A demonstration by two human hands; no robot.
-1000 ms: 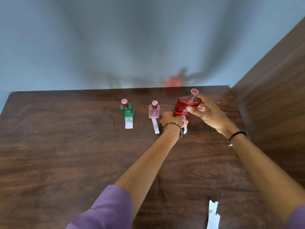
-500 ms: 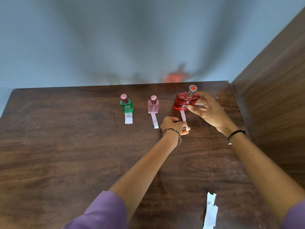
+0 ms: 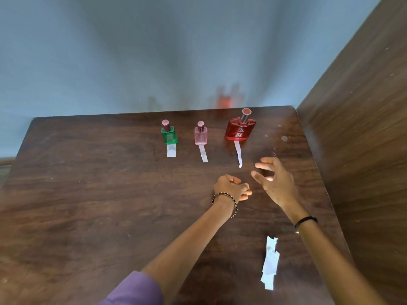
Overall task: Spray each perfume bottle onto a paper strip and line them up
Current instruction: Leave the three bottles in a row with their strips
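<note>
Three perfume bottles stand in a row near the far edge of the wooden table [image 3: 88, 216]: a green bottle [image 3: 169, 134], a pink bottle [image 3: 200, 134] and a larger red bottle [image 3: 240, 128]. Each has a white paper strip lying in front of it: one strip [image 3: 171, 150] by the green, one strip [image 3: 203, 153] by the pink, and a thin strip [image 3: 238, 154] tucked at the red bottle's base. My left hand [image 3: 231, 187] hovers over the table with fingers curled and nothing in it. My right hand [image 3: 275, 179] is beside it, fingers spread, holding nothing.
Spare white paper strips [image 3: 270, 261] lie in a small pile on the near right of the table. A brown wooden panel [image 3: 363, 128] rises along the table's right side. A pale blue wall [image 3: 154, 51] stands behind the far edge.
My right hand has let go of the red bottle, which now stands upright on the table. My left hand has released the thin strip. Both hands have drawn back toward me.
</note>
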